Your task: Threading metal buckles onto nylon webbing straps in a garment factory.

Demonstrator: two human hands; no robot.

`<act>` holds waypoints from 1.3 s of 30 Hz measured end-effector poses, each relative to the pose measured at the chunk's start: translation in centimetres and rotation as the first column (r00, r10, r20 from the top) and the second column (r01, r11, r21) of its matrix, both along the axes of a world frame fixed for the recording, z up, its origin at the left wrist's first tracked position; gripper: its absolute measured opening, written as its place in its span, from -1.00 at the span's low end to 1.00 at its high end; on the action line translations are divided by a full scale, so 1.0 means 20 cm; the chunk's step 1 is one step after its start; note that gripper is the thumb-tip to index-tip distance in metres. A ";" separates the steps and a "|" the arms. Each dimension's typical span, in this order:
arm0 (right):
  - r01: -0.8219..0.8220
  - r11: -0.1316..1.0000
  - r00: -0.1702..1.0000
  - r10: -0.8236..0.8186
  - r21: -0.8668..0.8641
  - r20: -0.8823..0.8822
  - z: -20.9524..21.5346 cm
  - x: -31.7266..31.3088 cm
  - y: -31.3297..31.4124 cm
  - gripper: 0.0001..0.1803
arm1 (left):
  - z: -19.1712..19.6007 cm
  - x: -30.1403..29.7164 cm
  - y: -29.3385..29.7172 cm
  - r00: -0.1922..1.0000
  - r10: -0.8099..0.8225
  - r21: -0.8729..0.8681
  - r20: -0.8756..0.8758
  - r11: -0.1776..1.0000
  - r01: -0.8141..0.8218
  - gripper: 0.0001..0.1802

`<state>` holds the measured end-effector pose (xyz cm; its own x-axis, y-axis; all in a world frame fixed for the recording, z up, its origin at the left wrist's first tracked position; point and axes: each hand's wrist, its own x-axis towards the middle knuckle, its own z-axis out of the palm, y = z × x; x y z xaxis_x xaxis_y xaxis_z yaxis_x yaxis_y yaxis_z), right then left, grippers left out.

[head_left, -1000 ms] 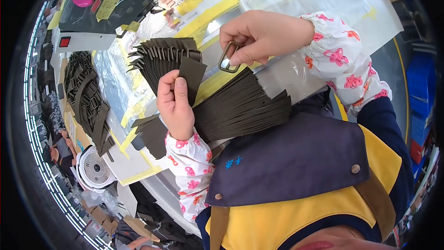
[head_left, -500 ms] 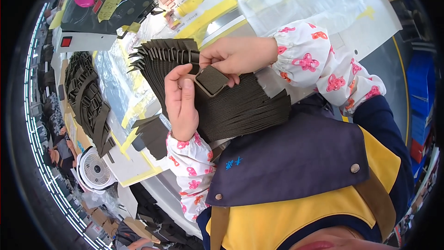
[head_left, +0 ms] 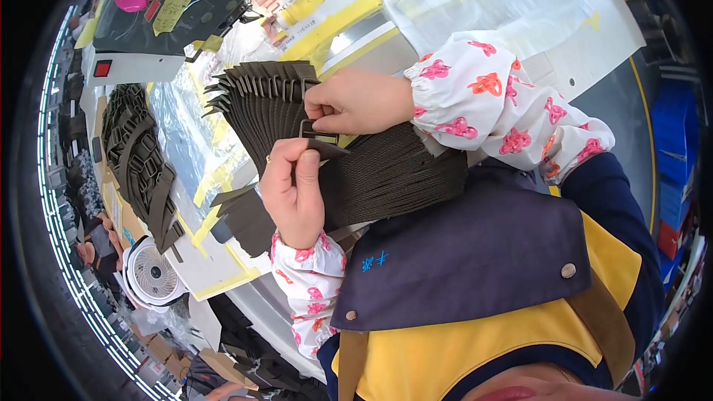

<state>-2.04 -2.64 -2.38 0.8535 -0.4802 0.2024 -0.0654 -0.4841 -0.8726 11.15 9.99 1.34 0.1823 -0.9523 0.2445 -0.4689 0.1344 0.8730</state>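
Note:
Over a fanned stack of dark olive webbing straps [head_left: 401,182], my two hands work on one strap and a rectangular buckle. My left hand [head_left: 293,197] pinches the short dark strap end [head_left: 329,150] between thumb and fingers. Curled above it from the right, my right hand [head_left: 360,100] grips the dark metal buckle [head_left: 305,128], its fingers hiding part of the frame. The strap end lies just below the buckle; whether it passes through cannot be made out. Beyond my hands, a row of straps with buckles fitted [head_left: 260,85] stands fanned at the stack's far end.
Left of the stack lies a heap of buckled straps [head_left: 137,156]. A grey machine housing [head_left: 160,4] stands at the far left, and a white fan [head_left: 154,271] at the table's near left. Clear plastic sheeting [head_left: 475,0] covers the far table. A person [head_left: 100,241] sits beyond the left edge.
The buckle has tipped from face-up to nearly edge-on, and the strap end now shows below it. My right hand has shifted left and curled; my left fingers have closed into a pinch.

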 end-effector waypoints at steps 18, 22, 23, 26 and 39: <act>-0.046 0.808 0.999 0.030 0.588 0.038 0.10 -0.06 0.04 -0.91 | -0.01 -0.07 -0.07 0.942 0.153 0.138 -0.298 0.984 -0.116 -0.80; 0.061 0.976 0.997 -0.068 0.210 0.027 0.18 -0.14 -0.05 -0.91 | -0.06 0.02 -0.08 0.995 -0.092 0.315 -0.031 0.944 0.097 -0.77; 0.065 0.976 0.997 -0.072 0.210 0.026 0.17 -0.17 -0.08 -0.91 | -0.05 0.01 -0.09 0.995 -0.096 0.314 -0.032 0.944 0.102 -0.77; 0.111 0.984 0.994 -0.109 -0.139 0.028 0.11 -0.20 -0.19 -0.91 | -0.05 0.00 -0.15 0.982 -0.115 0.391 0.148 0.919 0.049 -0.77; 0.516 0.627 0.825 -0.547 -0.583 0.142 -0.28 -0.18 -0.93 -0.86 | -0.09 -0.04 -0.06 0.868 -0.266 0.275 0.420 0.948 0.158 -0.87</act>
<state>-5.64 -21.31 -7.93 0.5030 -0.6555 0.5633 -0.5040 -0.7520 -0.4249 10.35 8.74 -0.40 -0.1076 -0.9938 0.0265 -0.7973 0.1022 0.5949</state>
